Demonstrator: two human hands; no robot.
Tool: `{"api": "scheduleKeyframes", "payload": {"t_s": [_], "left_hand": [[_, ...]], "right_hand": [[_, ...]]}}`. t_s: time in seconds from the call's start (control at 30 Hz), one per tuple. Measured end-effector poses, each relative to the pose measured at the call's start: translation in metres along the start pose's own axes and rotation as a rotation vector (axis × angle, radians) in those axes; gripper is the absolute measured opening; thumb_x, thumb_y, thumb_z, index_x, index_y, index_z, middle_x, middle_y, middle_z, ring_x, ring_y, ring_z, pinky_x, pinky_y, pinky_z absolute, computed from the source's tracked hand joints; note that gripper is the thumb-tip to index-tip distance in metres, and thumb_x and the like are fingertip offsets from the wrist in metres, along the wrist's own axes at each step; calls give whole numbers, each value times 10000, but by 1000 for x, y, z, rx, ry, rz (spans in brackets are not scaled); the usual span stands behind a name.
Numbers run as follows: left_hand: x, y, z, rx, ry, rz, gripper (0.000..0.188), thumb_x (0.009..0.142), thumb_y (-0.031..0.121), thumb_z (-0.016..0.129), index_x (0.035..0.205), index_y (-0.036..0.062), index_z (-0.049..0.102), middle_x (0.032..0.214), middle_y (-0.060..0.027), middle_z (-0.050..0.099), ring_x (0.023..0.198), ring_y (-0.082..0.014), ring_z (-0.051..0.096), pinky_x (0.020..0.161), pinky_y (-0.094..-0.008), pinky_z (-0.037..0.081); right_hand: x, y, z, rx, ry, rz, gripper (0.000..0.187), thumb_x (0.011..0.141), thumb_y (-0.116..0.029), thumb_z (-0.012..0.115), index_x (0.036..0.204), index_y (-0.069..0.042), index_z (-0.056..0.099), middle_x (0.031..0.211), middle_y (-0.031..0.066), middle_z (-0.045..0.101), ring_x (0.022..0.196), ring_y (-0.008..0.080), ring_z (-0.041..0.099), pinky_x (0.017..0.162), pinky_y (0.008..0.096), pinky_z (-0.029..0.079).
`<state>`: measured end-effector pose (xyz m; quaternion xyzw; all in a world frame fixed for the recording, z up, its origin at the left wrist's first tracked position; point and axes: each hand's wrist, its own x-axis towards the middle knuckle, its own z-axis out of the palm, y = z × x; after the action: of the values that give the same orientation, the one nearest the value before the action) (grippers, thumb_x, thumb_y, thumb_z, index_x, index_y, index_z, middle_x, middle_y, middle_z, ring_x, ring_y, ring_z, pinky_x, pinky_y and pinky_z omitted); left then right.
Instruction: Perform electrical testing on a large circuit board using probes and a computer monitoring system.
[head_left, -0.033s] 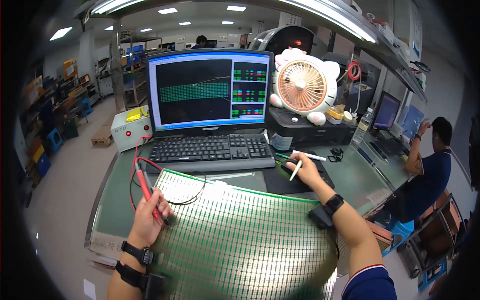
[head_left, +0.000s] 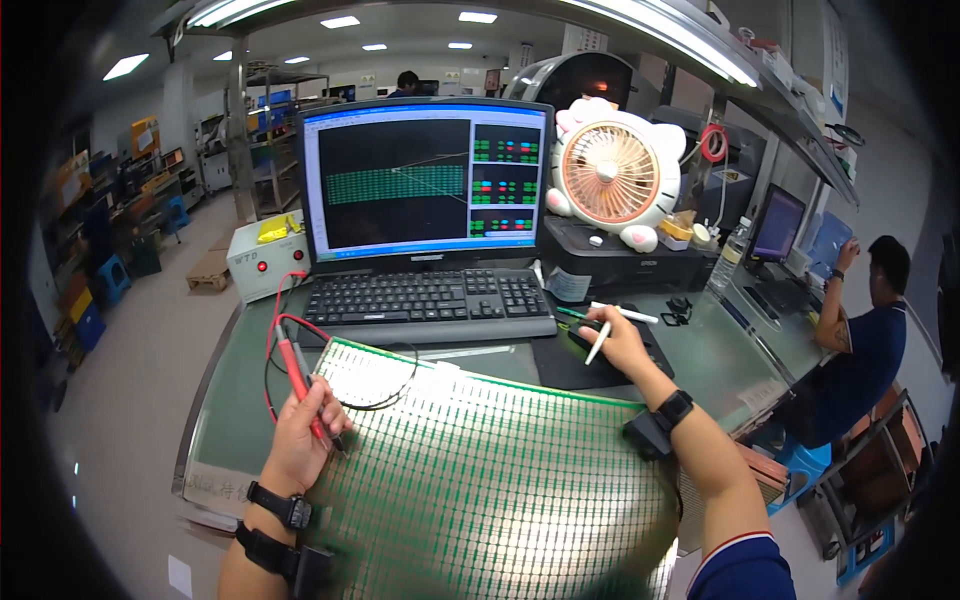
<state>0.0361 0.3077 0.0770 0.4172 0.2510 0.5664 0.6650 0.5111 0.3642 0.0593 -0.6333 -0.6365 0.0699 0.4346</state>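
My left hand (head_left: 304, 430) is closed round a red test probe (head_left: 297, 372) and a darker probe beside it, their tips pointing down at the left part of a large green circuit board panel (head_left: 480, 460). Whether the tips touch the panel I cannot tell. The panel carries a dense grid of small pale metallic pads and reflects bright light. Beyond the panel's far edge, my right hand (head_left: 618, 345) holds a white pen (head_left: 598, 343) between its fingers. It rests over a dark mouse, mostly hidden, on a black mouse pad (head_left: 560, 366).
Behind the panel stand a black keyboard (head_left: 430, 298) and a monitor (head_left: 395, 220) showing a green grid. A pale box (head_left: 262, 262) with red terminals is at left. A white fan (head_left: 610, 170) sits on a black printer (head_left: 630, 268). Another person (head_left: 868, 340) works at right.
The whole view has shifted slightly. Both hands keep the same hold and place over the panel and the mouse pad.
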Motion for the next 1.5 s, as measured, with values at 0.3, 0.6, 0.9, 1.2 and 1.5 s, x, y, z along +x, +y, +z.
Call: {"api": "scheduleKeyframes", "payload": {"t_s": [0.3, 0.6, 0.9, 1.2, 1.5], "left_hand": [[-1, -2, -2, -35, -47, 5, 165, 983, 251, 510, 938, 96, 472, 699, 17, 436, 666, -114, 485, 745, -316, 462], [1, 0, -2, -9, -58, -1, 181, 985, 258, 503, 915, 102, 445, 692, 19, 432, 656, -117, 490, 731, -310, 475], [1, 1, -2, 4, -52, -5, 185, 984, 261, 505, 909, 104, 442, 689, 22, 424, 652, -116, 487, 723, -311, 471], [0, -1, -2, -27, -55, 2, 162, 973, 250, 526, 942, 100, 476, 699, 22, 431, 663, -112, 474, 732, -307, 442], [0, -1, -2, -20, -48, 5, 160, 976, 251, 520, 958, 96, 486, 703, 20, 438, 661, -112, 479, 733, -309, 447]], "right_hand": [[-8, -3, -12, -77, -177, -2, 471, 686, -85, 768, 1124, -80, 595, 1360, 165, 512, 1229, 338, 503, 1006, 373, 399], [-8, -5, -11, -98, -189, -7, 453, 684, -57, 737, 1116, -71, 602, 1360, 121, 520, 1210, 330, 500, 1010, 376, 395], [-6, 0, -11, -101, -173, -18, 438, 692, -74, 731, 1111, -87, 601, 1364, 134, 514, 1201, 341, 503, 1013, 383, 392], [-6, 7, -10, -98, -166, -20, 433, 702, -82, 731, 1113, -96, 599, 1361, 136, 515, 1201, 351, 496, 1006, 394, 390], [-5, 9, -9, -102, -161, -27, 433, 704, -81, 738, 1113, -107, 596, 1366, 140, 509, 1202, 367, 492, 1006, 405, 387]]}}
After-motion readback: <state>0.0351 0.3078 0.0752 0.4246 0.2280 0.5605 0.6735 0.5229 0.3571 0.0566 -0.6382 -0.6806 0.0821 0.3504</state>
